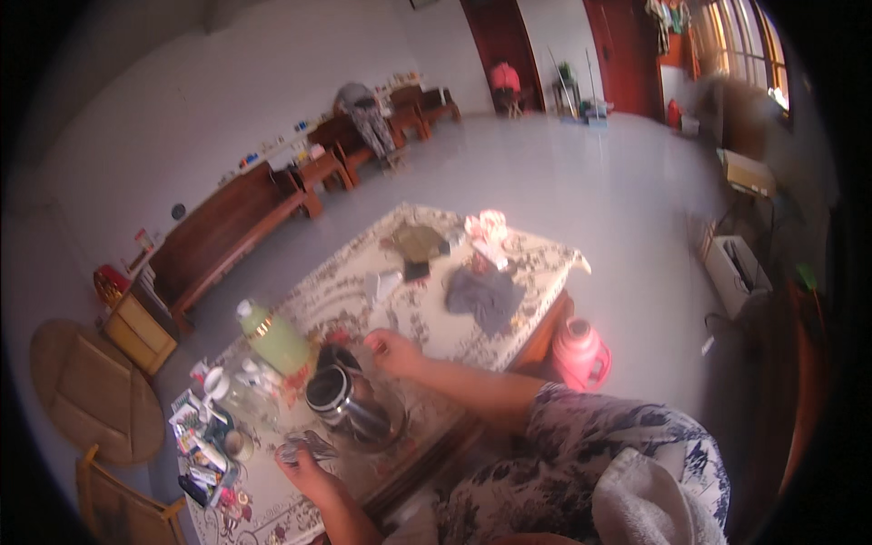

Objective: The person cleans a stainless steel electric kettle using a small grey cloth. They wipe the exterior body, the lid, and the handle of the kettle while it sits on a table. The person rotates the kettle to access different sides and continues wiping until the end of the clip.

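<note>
A shiny metal kettle (345, 400) with a dark handle lies tilted on the patterned tablecloth (427, 318). My right hand (392, 350) rests just beyond it, fingers curled near the handle; whether it grips the kettle is unclear. My left hand (304, 459) is at the near side of the table, closed on a small grey crumpled thing (304, 445) that looks like a scrubbing pad. A green plastic bottle (272, 338) with a white cap stands left of the kettle.
A grey cloth (486, 295), a dark pouch (418, 243) and pink wrapped items (486, 227) lie on the far half of the table. Small jars and packets (209, 436) crowd the left end. A pink thermos jug (581, 354) stands on the floor.
</note>
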`<action>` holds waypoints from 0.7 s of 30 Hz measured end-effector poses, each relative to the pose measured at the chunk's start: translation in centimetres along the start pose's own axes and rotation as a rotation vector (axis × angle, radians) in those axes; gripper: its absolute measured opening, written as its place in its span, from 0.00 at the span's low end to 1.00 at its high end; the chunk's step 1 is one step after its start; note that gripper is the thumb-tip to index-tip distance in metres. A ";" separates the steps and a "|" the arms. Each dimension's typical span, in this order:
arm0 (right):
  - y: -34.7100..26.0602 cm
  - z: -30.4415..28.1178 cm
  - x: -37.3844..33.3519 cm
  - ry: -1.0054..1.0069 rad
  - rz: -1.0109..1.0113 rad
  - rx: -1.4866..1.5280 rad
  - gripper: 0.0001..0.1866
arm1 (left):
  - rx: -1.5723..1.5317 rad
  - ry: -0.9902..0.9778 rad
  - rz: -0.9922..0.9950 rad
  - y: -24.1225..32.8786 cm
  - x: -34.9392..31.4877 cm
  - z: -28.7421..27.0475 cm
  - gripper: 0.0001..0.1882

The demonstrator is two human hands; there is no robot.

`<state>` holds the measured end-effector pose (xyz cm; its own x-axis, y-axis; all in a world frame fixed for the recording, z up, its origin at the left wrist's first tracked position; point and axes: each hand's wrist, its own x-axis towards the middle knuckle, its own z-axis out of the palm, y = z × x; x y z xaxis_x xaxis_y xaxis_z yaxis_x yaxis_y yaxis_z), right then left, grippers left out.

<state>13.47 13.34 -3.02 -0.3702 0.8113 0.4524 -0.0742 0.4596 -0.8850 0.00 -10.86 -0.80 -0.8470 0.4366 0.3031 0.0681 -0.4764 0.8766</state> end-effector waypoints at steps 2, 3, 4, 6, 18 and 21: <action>0.7 -2.0 -3.8 0.006 -0.040 0.177 0.13 | 0.017 0.025 -0.036 0.2 -1.2 -1.4 0.16; -2.5 -2.4 -5.9 -0.048 0.003 0.231 0.12 | 0.015 0.051 -0.079 1.6 -2.7 -1.5 0.15; -5.2 -2.8 -7.2 -0.101 0.027 0.275 0.11 | -0.005 0.076 -0.115 3.0 -4.3 -1.3 0.14; -8.6 -3.5 -9.8 -0.403 0.051 0.252 0.08 | 0.095 -0.118 -0.279 4.7 -7.2 -0.8 0.14; -8.0 -0.5 -15.6 -0.770 -0.237 0.072 0.22 | 0.185 -0.450 -0.661 3.1 -9.4 0.1 0.14; -7.3 -0.7 -15.5 -0.691 -0.175 0.100 0.14 | 0.186 -0.474 -0.593 1.2 -8.8 -2.2 0.15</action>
<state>20.41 -2.31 -3.49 -0.8443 0.2991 0.4447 -0.2585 0.4996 -0.8268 6.35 -16.92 -3.21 -0.4569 0.8776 -0.1450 -0.2028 0.0559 0.9776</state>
